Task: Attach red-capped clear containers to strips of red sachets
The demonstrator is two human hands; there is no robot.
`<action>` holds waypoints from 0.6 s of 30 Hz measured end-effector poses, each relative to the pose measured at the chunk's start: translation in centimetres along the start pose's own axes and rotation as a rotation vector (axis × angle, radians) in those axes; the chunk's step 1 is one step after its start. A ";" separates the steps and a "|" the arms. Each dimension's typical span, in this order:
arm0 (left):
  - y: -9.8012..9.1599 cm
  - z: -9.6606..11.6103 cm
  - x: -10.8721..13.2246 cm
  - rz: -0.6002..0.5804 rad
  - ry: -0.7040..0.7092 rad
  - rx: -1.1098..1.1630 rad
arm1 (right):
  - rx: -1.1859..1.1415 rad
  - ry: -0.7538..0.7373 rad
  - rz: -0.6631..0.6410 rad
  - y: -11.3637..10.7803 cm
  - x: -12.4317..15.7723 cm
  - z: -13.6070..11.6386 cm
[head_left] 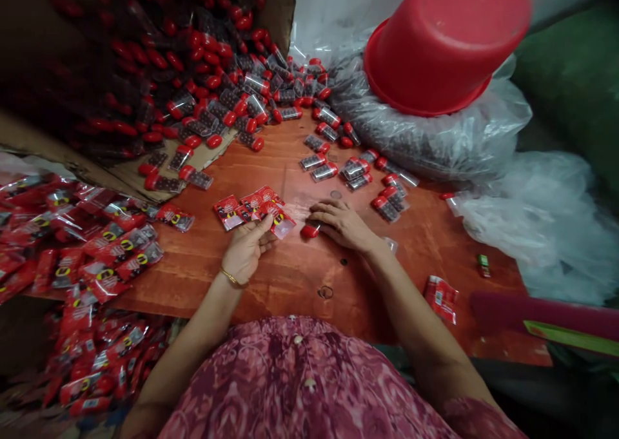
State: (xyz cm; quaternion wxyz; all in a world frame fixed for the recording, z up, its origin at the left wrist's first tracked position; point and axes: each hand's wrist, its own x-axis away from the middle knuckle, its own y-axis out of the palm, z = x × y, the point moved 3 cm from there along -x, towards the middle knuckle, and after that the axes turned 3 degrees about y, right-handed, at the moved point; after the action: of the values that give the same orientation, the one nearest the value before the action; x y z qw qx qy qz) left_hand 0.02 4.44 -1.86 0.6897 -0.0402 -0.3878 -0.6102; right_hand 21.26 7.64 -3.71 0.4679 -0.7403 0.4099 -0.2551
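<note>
While the left hand pinched a flat red printed packet with a clear window between thumb and fingers, the right hand lay with its fingers curved over a small clear container with a rounded red cap. I saw that cap beside the fingertips, yet could not tell whether they gripped the container or only rested on it. Both hands were above an orange-brown wooden table, the packet just left of the container. Beyond the left fingers I made out more red printed packets, overlapping one another, and a gold bangle circled that wrist. Past the right hand, loose red-capped containers were scattered, thickening leftward into a heap inside a brown cardboard box. Farther left, I had filled red pouches piled at the table's edge. At the far right, an upturned red plastic tub sat tilted on a bulging clear plastic bag.
</note>
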 end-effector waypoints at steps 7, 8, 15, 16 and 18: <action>0.3 0.1 0.4 -0.007 0.015 -0.016 | -0.528 0.189 0.224 0.9 4.2 -3.8; 0.4 0.0 0.5 -0.013 0.018 -0.024 | -0.588 0.198 0.237 0.7 4.6 -4.5; 0.9 -0.6 1.1 -0.075 0.104 -0.124 | -0.709 0.248 0.210 -0.6 4.1 -8.0; 0.9 -0.6 1.1 -0.082 0.130 -0.146 | -0.742 0.274 0.187 -0.5 3.9 -8.1; 0.8 -0.4 1.2 -0.097 0.185 -0.191 | -0.831 0.328 0.132 -0.2 3.5 -8.2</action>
State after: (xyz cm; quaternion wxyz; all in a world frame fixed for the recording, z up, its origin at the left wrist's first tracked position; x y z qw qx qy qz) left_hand 0.85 3.47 -1.10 0.6853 -0.0304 -0.2643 -0.6780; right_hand 16.98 0.74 0.01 0.0749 -0.7873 0.5927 -0.1524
